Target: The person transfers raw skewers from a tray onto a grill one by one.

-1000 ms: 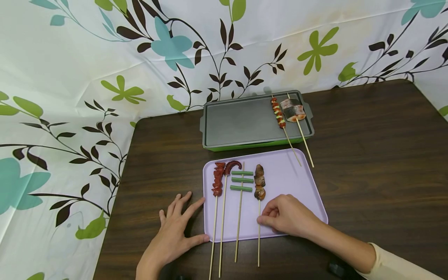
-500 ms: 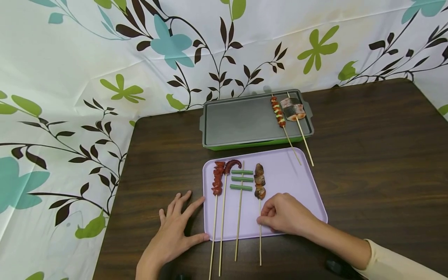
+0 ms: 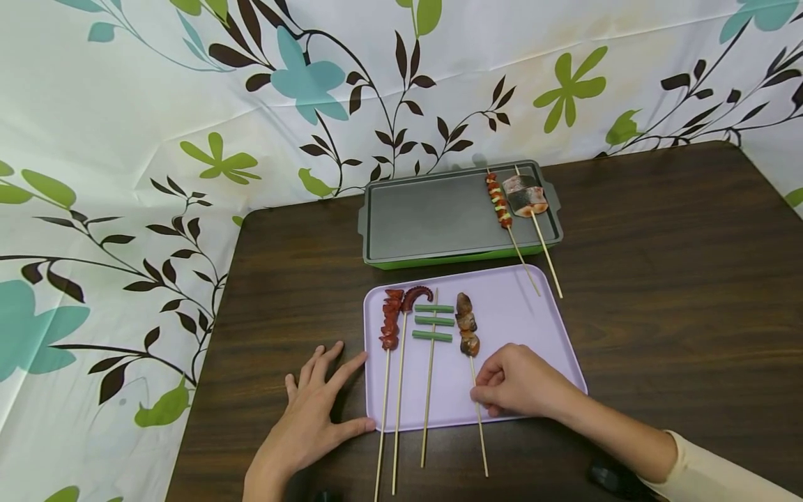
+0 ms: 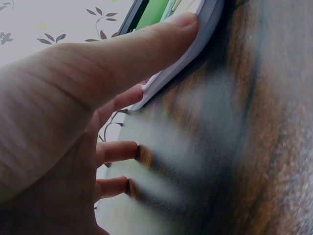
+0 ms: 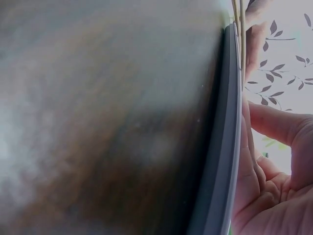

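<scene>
Brown-chunk skewer point(image 3: 467, 324) is the piece being handled, right of the middle of the lilac tray point(image 3: 533, 314); whether it rests there or is slightly raised, I cannot tell.

From the left, the left hand point(image 3: 315, 413) is spread wide, its thumb on the tray's near left corner and other fingers reaching over the table point(image 3: 288, 279) beside the left edge; it grips nothing. Next come the red skewer point(image 3: 390, 321), the tentacle skewer point(image 3: 414, 300) and the green-bar skewer point(image 3: 434, 321), sticks crossing the tray's near edge. The brown-chunk skewer follows, its stick end slanting rightward, pinched between the thumb and fingers of the right hand point(image 3: 522, 382) above that edge.

Beyond the far edge stands the grill point(image 3: 426, 216), with a red-and-pale skewer point(image 3: 498, 202) and a fish skewer point(image 3: 525, 195) at its right end.

The step in hand looks like securing the brown-chunk skewer; the next move seems to call for a firm pinch and a lift clear of the green bars.
</scene>
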A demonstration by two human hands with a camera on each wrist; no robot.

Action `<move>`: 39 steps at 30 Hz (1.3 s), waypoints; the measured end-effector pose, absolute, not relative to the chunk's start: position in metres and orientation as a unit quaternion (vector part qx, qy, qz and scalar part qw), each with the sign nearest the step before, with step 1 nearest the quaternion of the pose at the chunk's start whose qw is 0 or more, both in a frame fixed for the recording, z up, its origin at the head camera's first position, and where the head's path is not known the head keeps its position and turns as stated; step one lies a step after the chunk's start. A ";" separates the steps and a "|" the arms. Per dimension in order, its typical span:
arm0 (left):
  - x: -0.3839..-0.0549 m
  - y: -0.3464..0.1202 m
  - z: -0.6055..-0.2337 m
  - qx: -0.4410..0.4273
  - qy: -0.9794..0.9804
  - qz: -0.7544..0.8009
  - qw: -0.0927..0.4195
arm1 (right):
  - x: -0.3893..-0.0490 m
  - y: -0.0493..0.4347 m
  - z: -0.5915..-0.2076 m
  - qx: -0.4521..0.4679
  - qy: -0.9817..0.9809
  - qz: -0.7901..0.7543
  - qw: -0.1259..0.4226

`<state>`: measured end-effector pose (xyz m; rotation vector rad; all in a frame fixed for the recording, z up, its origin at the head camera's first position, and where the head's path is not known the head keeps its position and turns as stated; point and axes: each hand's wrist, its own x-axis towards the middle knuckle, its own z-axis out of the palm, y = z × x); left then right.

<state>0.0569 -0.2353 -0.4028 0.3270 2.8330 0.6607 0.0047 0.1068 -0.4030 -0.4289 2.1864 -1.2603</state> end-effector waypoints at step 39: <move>0.058 -0.235 -0.402 0.109 0.962 0.226 0.109 | 0.008 0.141 -0.385 -0.156 0.815 -0.495 0.258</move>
